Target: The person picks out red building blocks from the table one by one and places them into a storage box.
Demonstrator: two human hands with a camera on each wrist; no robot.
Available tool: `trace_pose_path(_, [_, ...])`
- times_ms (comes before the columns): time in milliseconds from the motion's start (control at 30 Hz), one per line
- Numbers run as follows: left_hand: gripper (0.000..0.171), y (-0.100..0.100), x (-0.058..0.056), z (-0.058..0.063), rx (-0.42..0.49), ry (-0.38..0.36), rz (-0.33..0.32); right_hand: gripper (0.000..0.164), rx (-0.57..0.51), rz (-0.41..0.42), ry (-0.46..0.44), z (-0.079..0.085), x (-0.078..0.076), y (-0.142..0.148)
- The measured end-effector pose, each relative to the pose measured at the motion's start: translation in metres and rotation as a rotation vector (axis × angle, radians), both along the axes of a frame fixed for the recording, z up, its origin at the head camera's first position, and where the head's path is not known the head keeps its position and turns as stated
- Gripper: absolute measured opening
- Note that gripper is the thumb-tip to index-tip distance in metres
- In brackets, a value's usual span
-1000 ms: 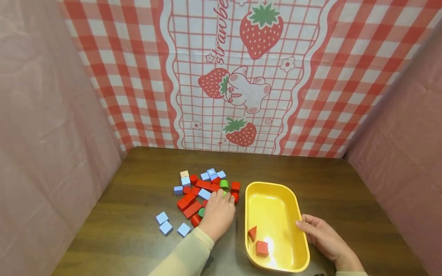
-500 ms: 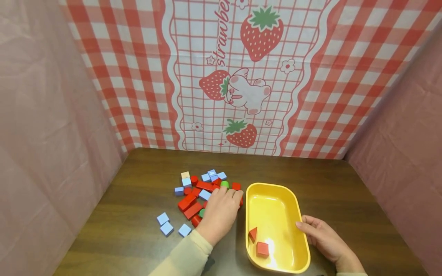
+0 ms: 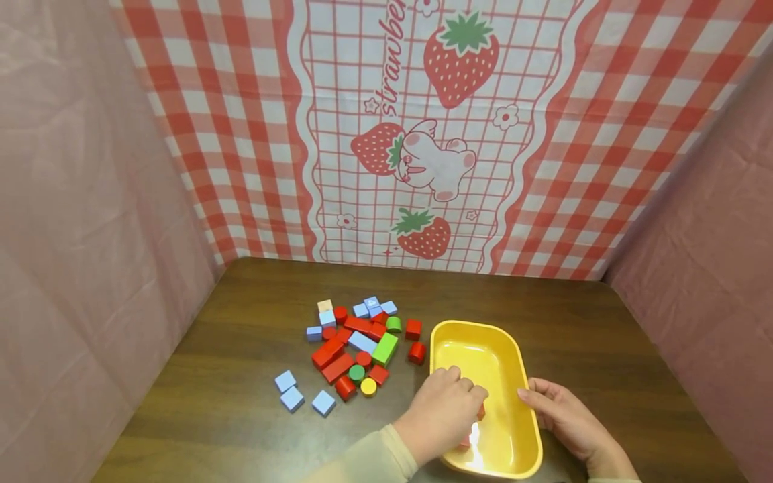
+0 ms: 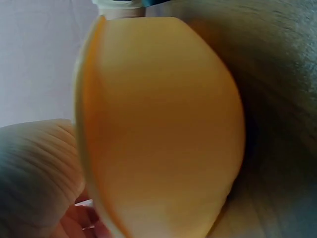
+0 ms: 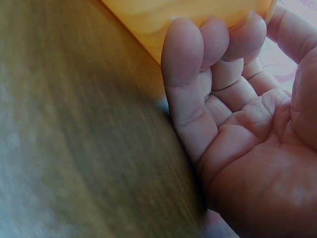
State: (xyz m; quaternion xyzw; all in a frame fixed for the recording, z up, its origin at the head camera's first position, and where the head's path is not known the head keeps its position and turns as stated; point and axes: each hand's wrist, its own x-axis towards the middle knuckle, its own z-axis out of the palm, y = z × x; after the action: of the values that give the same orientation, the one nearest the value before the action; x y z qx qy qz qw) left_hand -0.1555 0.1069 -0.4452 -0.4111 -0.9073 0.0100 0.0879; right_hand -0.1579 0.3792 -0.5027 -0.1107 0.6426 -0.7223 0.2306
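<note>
My left hand (image 3: 443, 409) is over the near left part of a yellow tray (image 3: 522, 355), fingers curled downward. At its fingertips a small red block (image 3: 481, 411) shows, mostly covered by the hand. Part of a red cube (image 3: 464, 442) peeks out below the hand, on the tray floor. In the left wrist view the tray's outer wall (image 4: 163, 114) fills the middle, with the left hand (image 4: 37, 173) beside its rim. My right hand (image 3: 568, 419) holds the tray's right side, thumb on the rim. In the right wrist view its curled fingertips (image 5: 183, 49) press against the outer wall.
Left of the tray lies a loose group of wooden blocks: red bricks (image 3: 337, 368), a green brick (image 3: 385, 349), a yellow cylinder (image 3: 368, 387) and several light blue blocks (image 3: 292, 398). A red cube (image 3: 413, 329) lies nearest the tray's far left corner. A checked cloth (image 3: 253, 134) hangs behind the table.
My left hand has moved right and toward me, from the block group to over the tray, bringing a red block. It now covers the red triangle there. The right hand stays on the rim.
</note>
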Motion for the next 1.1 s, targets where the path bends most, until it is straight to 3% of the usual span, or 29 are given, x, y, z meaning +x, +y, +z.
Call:
trace_pose_path(233, [0.028,0.000,0.000,-0.013,-0.018,0.079,0.006,0.022,-0.001,0.000,0.006,0.000,0.000,0.001])
trace_pose_path(400, [0.019,-0.003,-0.004,-0.007,0.009,0.047,0.007,0.022,-0.024,0.011,-0.004,0.000,0.000,0.002])
trace_pose_path(500, [0.019,-0.011,-0.013,0.002,0.086,0.031,0.065,0.022,-0.029,0.008,-0.001,-0.001,0.000,0.002])
trace_pose_path(633, [0.019,-0.030,-0.035,0.005,0.172,0.072,0.204,0.021,-0.006,-0.014,0.005,-0.002,-0.001,0.001])
trace_pose_path(733, [0.017,-0.043,-0.050,-0.004,0.133,0.090,0.284,0.020,0.016,-0.027,-0.009,-0.002,0.000,0.001])
trace_pose_path(800, [0.016,-0.048,-0.056,-0.012,0.090,0.095,0.304,0.020,0.026,-0.037,-0.021,-0.002,0.000,0.001])
trace_pose_path(933, [0.012,-0.050,-0.060,-0.023,0.026,0.112,0.303,0.021,0.027,-0.031,0.006,-0.003,0.001,0.001])
trace_pose_path(1100, [0.010,-0.048,-0.061,-0.029,0.006,0.144,0.317,0.022,-0.006,0.005,0.046,-0.004,0.000,0.001])
